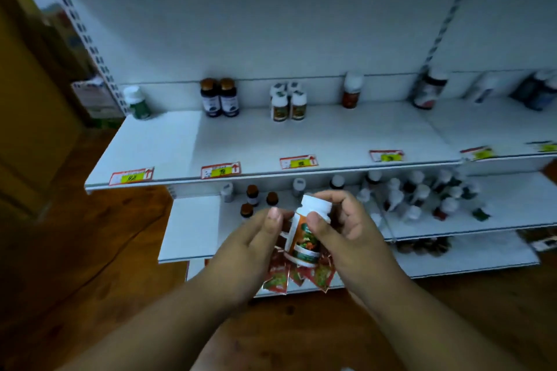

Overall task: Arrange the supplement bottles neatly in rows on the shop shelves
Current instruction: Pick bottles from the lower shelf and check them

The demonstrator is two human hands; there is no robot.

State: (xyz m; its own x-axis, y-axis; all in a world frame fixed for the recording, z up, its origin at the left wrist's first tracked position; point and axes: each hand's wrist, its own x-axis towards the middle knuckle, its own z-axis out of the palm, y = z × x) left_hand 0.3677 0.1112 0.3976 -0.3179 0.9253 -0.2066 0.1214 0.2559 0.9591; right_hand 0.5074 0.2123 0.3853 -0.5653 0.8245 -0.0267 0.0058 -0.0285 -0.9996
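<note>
- Right now both hands meet in front of the shelving, low and centre, around one white-capped bottle (306, 232) with an orange and green label.
- Its cap leans up and to the right, so the bottle sits tilted, held in the air in front of the middle shelf (193, 229).
- The right hand (346, 226) has its fingers curled round the cap end and its thumb pressed on the label: a firm hold.
- The left hand (256, 235) comes in from the left, thumb up beside the bottle; its fingers are hidden behind it and seem to hold something there, but what it is cannot be told.
- On the top shelf (301, 135) stand a green-labelled bottle (137, 102) at the far left, two dark bottles with brown caps (220, 98) touching side by side, and a tight group of four small white-capped bottles (288, 102).
- Further right on that shelf are a red-labelled bottle (352, 90) and more bottles too blurred to make out.
- Price tags (221, 170) in red and yellow line the top shelf's front edge.
- The middle shelf carries loose brown-capped bottles (252, 194) on the left and a crowded cluster of white-capped bottles (422, 193) on the right.
- Red sachets (280, 277) lie under the hands on the lowest shelf.
</note>
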